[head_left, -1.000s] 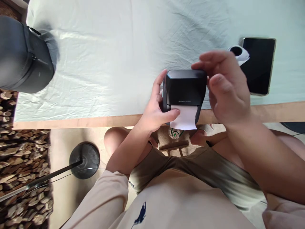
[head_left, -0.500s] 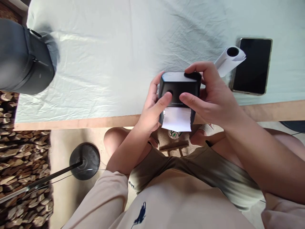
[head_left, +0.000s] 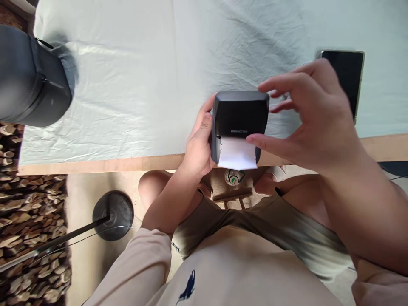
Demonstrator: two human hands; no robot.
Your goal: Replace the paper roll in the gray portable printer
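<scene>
A black label printer [head_left: 241, 112] marked NIIMBOT is held over the table's front edge. White paper [head_left: 237, 153] sticks out of its near end. My left hand [head_left: 200, 144] grips the printer along its left side, thumb on that side. My right hand [head_left: 314, 112] is spread with fingers apart at the printer's right. Its index fingertip is by the upper right corner and the thumb tip by the paper slot; whether they touch I cannot tell. The white paper roll is hidden behind my right hand.
A phone [head_left: 346, 76] lies on the pale tablecloth [head_left: 137, 85] at the right, partly covered by my right hand. A dark zippered case [head_left: 35, 80] stands at the left. Below, a round black stand base [head_left: 113, 215] rests on the floor beside stacked firewood [head_left: 35, 238].
My right hand has let go of the printer and moved up and right, fingers spreading. My left thumb has slid from the printer's top to its left side. The printer has tilted slightly.
</scene>
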